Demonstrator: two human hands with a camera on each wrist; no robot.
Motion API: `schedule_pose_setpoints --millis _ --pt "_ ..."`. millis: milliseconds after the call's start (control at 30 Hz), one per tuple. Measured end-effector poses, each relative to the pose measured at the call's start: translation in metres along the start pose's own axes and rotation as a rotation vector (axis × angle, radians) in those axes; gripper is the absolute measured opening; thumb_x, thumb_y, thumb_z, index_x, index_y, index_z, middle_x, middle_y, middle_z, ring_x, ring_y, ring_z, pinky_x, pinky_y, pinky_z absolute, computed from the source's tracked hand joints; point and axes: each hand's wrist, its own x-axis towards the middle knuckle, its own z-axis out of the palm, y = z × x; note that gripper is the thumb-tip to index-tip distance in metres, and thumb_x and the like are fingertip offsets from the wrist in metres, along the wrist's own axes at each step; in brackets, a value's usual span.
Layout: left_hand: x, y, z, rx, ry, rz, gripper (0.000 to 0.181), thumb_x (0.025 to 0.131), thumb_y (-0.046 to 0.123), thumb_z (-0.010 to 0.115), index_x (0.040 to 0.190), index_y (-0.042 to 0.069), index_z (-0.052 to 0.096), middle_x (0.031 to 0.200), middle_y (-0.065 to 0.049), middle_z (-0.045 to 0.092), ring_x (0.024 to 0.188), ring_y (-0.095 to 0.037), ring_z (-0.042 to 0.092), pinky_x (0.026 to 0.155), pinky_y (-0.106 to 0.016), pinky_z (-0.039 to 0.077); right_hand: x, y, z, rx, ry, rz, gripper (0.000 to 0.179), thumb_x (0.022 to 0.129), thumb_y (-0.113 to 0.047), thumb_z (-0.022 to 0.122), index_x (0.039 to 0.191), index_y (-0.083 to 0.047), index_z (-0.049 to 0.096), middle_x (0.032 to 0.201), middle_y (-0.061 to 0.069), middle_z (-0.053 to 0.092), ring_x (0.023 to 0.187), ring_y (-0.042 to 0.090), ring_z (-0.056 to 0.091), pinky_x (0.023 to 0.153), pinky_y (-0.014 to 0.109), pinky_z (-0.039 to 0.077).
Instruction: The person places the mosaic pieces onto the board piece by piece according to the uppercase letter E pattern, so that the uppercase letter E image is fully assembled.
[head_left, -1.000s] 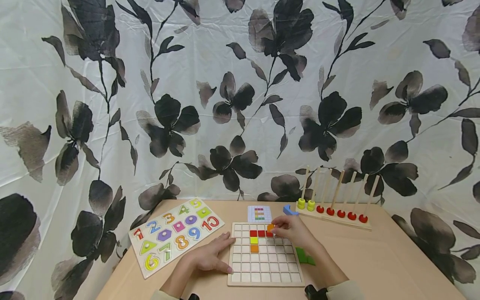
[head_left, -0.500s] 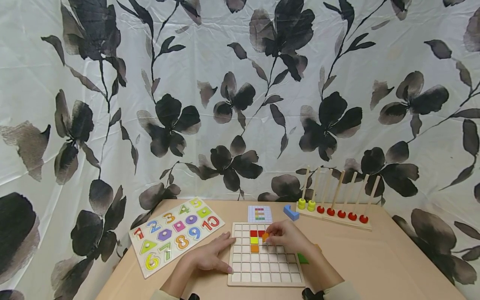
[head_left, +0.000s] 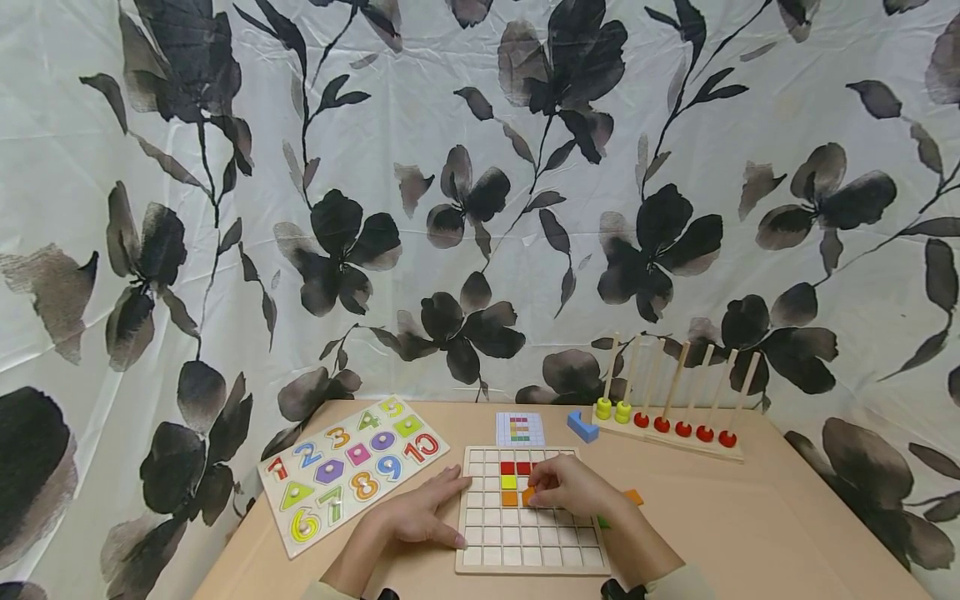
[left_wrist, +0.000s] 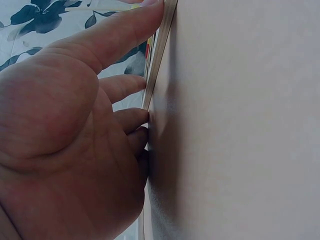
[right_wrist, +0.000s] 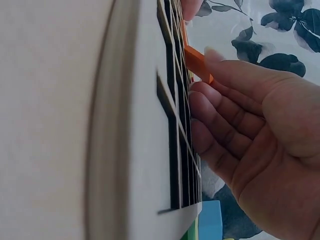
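A wooden grid board (head_left: pixel 536 533) lies in the middle of the table in the head view. My left hand (head_left: pixel 416 510) rests along its left side with fingers extended, thumb at the edge. Over the board, my right hand (head_left: pixel 572 485) pinches an orange square tile (right_wrist: pixel 198 63) between thumb and fingers. That tile is tilted against the grid in the right wrist view, near a cell right of another orange tile (head_left: pixel 509 498). A yellow tile (head_left: pixel 508 482) and red tiles (head_left: pixel 507 468) sit in cells above; the fingers partly cover the red row.
Behind the board lies a pattern card (head_left: pixel 520 428), with a blue angled piece (head_left: pixel 582 426) right of it. A peg stacker (head_left: pixel 667 425) stands back right, a number puzzle (head_left: pixel 311 467) at left. Orange (head_left: pixel 634 497) and green pieces (head_left: pixel 603 522) lie partly hidden by the right arm.
My right hand has moved the orange tile from the red row down toward the row of the placed orange tile. The left hand has stayed still.
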Motion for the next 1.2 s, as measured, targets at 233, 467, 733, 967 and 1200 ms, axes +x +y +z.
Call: schedule_pose_setpoints --millis 233,467,733,967,1200 --pt "-0.0004 -0.001 0.0004 0.015 0.004 0.01 0.093 0.083 0.036 0.086 0.16 0.011 0.039 0.173 -0.022 0.017 0.161 -0.043 0.012 0.127 -0.068 0.013 -0.0001 -0.0035 0.0008 -0.006 0.002 0.011 0.012 0.092 -0.014 0.08 0.101 -0.008 0.076 0.085 -0.002 0.068 0.079 0.012 0.057 0.068 0.02 0.048" --pt "-0.0002 -0.0022 0.0009 0.014 0.001 0.012 0.093 0.084 0.036 0.086 0.16 0.011 0.039 0.173 -0.022 0.016 0.161 -0.043 0.011 0.127 -0.068 0.012 0.0019 -0.0064 0.0024 -0.057 0.004 0.004 0.013 0.091 -0.015 0.081 0.1 -0.008 0.076 0.082 -0.005 0.066 0.077 0.01 0.056 0.068 0.02 0.048" --pt "-0.0007 -0.0014 0.0 0.017 0.007 0.019 0.094 0.083 0.037 0.086 0.16 0.01 0.039 0.173 -0.023 0.016 0.161 -0.043 0.012 0.127 -0.068 0.012 0.0024 -0.0082 0.0034 -0.083 0.008 0.014 0.013 0.089 -0.016 0.082 0.099 -0.009 0.076 0.078 -0.005 0.064 0.075 0.01 0.055 0.065 0.02 0.046" --pt "-0.0006 -0.003 -0.0001 0.021 0.008 0.022 0.095 0.083 0.038 0.086 0.161 0.011 0.038 0.173 -0.023 0.016 0.161 -0.043 0.011 0.127 -0.068 0.012 0.0027 -0.0093 0.0047 -0.093 0.01 0.016 0.013 0.089 -0.016 0.082 0.099 -0.009 0.076 0.079 -0.005 0.064 0.075 0.01 0.055 0.066 0.021 0.046" --pt "-0.0004 -0.0031 -0.0003 0.021 0.008 0.025 0.094 0.083 0.038 0.086 0.16 0.01 0.039 0.173 -0.022 0.018 0.161 -0.043 0.013 0.127 -0.067 0.012 0.0029 -0.0099 0.0062 -0.1 0.007 0.033 0.013 0.089 -0.015 0.083 0.098 -0.009 0.076 0.077 -0.005 0.062 0.075 0.012 0.054 0.065 0.022 0.044"
